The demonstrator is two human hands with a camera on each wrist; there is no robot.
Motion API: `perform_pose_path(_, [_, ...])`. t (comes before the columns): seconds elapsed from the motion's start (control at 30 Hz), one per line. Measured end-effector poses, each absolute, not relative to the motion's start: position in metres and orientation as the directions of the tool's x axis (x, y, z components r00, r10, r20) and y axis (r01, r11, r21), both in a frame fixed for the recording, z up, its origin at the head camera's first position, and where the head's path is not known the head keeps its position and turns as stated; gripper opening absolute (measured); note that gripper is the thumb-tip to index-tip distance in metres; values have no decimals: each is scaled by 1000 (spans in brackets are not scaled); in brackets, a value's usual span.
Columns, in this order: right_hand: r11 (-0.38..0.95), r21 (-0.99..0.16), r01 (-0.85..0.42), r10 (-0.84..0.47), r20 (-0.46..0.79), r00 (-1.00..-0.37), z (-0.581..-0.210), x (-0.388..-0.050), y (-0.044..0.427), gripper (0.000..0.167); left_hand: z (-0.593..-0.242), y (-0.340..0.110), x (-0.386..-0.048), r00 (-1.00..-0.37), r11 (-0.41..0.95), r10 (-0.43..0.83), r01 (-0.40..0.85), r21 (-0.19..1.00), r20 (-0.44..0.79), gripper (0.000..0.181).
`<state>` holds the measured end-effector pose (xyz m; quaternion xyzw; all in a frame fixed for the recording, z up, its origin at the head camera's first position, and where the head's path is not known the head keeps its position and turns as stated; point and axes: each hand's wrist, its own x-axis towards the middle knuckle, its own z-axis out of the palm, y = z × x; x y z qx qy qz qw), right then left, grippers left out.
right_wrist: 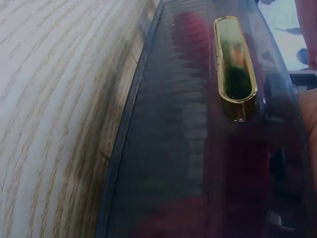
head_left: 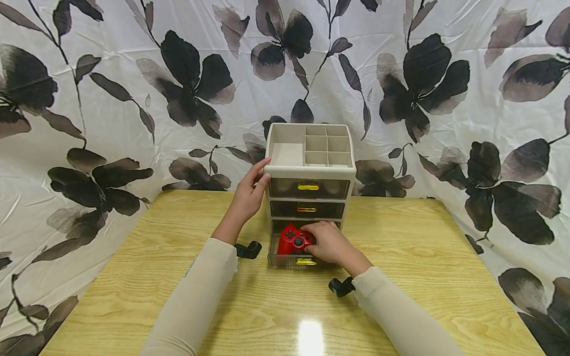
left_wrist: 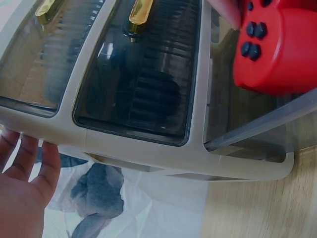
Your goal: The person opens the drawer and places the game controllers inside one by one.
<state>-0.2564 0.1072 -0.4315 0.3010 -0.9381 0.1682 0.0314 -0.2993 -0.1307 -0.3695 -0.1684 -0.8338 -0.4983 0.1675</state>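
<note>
A red game controller [head_left: 295,241] with black buttons lies in the pulled-out bottom drawer [head_left: 285,261] of a small beige desk organizer [head_left: 311,170]. My right hand [head_left: 328,241] reaches into this drawer and grips the controller's right side. The left hand [head_left: 250,192] rests against the organizer's upper left corner, its fingers [left_wrist: 48,171] fairly straight along the side wall in the left wrist view. Through the smoky drawer front, the right wrist view shows red patches beside the gold handle [right_wrist: 237,62]; the gripping fingers are mostly hidden there.
Two upper drawers [head_left: 309,189] with gold handles are closed. Above them, the organizer's top has a wide tray and several small compartments [head_left: 316,143]. It stands on a wooden table [head_left: 187,296] before a floral cloth [head_left: 285,74]. Black wrist devices [head_left: 342,287] are worn at both cuffs.
</note>
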Motion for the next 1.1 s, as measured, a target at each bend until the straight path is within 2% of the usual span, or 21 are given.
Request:
perform_pose_path(0.27, [785, -326, -528, -528, 95, -844, -433, -262, 106, 49, -371, -131, -300, -884, 441, 117, 455, 773, 453, 44])
perform_pose_path(0.6, [789, -335, -515, -536, 35, -843, -431, -262, 105, 49, -371, -131, -299, -879, 442, 117, 462, 769, 461, 45])
perform_pose_path(1.1, [779, -356, -517, -531, 64, -845, -432, -257, 108, 45, -371, -131, -299, -884, 445, 115, 453, 772, 452, 46])
